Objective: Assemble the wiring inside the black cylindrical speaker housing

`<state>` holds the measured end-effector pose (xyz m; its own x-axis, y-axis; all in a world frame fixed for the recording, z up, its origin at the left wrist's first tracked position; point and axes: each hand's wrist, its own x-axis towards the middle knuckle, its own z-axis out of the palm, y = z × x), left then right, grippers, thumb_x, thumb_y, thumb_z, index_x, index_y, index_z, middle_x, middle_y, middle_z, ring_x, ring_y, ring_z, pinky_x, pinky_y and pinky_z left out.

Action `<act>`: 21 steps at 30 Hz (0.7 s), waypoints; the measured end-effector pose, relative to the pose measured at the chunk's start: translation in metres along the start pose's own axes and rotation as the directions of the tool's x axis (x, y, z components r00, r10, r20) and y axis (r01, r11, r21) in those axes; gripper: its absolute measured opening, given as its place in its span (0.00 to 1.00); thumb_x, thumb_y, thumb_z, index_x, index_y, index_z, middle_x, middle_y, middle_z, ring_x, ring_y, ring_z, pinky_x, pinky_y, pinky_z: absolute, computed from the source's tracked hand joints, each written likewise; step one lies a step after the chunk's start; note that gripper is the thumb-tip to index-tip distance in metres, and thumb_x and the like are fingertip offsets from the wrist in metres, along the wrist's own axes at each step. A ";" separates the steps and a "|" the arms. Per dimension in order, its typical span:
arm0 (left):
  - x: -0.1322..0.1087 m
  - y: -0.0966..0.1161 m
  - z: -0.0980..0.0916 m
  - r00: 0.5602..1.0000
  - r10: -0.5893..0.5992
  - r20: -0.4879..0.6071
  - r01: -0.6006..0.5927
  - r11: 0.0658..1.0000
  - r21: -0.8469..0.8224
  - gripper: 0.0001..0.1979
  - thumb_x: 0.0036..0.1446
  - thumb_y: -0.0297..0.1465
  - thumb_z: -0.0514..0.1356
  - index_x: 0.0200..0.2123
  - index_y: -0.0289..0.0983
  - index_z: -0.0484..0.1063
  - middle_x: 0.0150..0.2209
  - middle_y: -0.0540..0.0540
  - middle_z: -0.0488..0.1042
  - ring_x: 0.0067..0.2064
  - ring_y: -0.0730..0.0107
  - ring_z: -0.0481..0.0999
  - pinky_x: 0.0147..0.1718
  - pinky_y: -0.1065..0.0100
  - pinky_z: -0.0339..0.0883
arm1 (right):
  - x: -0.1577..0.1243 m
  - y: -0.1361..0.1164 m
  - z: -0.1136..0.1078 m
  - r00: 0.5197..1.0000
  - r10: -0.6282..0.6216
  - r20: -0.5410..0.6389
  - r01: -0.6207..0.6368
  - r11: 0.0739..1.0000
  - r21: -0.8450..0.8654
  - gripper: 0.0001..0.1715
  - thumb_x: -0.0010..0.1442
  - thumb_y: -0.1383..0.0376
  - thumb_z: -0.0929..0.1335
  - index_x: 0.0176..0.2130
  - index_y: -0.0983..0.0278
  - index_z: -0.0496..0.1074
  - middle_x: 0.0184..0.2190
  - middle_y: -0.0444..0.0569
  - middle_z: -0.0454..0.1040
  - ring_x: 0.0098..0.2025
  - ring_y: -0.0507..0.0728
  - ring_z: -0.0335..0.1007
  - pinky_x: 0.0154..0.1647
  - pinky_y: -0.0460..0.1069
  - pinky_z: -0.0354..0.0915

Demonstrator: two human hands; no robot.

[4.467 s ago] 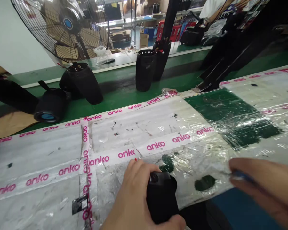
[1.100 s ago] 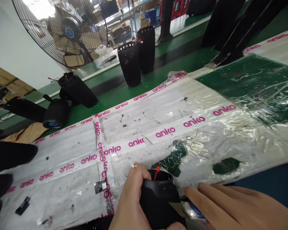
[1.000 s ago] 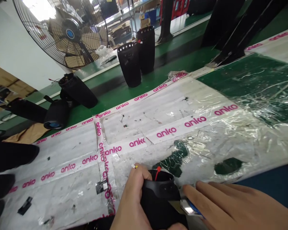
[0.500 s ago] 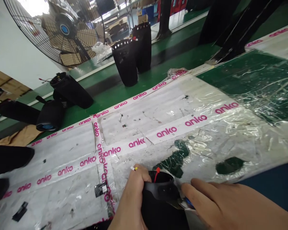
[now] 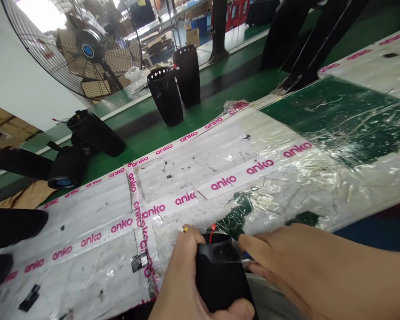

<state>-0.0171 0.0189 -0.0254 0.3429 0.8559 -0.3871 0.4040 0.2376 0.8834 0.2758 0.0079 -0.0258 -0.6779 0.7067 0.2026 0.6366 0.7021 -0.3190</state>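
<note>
My left hand (image 5: 183,275) grips a black cylindrical shell (image 5: 220,278) at the near edge of the bench, open end up, with a red wire (image 5: 212,231) sticking out of it. My right hand (image 5: 306,262) pinches a small blue-handled tool (image 5: 245,258) whose metal tip rests against the shell's rim. Both hands meet over the shell. The lower part of the shell is hidden behind my left hand and the frame edge.
The bench is covered in white foam sheet (image 5: 86,209) held with pink "anko" tape and torn clear film. Behind it, a green conveyor (image 5: 146,133) carries two upright black shells (image 5: 166,95), several lying ones (image 5: 93,133) and a large fan (image 5: 80,44).
My right hand has moved left and brought the blue-handled tool's tip onto the shell's rim. The shell was turned so its open end with the red wire faces up.
</note>
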 end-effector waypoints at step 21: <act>-0.018 0.036 0.013 0.979 -0.193 -0.064 0.176 0.963 -0.204 0.37 0.40 0.31 0.84 0.50 0.49 0.69 0.46 0.52 0.76 0.42 0.62 0.68 0.41 0.63 0.71 | -0.001 -0.007 0.009 0.994 0.024 -0.108 -0.029 0.998 -0.050 0.24 0.65 0.73 0.72 0.57 0.56 0.72 0.35 0.43 0.81 0.29 0.61 0.80 0.28 0.55 0.66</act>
<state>0.0024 0.0060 0.0095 0.2031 0.8217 -0.5325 0.2763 0.4736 0.8363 0.2687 0.0016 -0.0326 -0.6188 0.7284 0.2942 0.6737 0.6847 -0.2780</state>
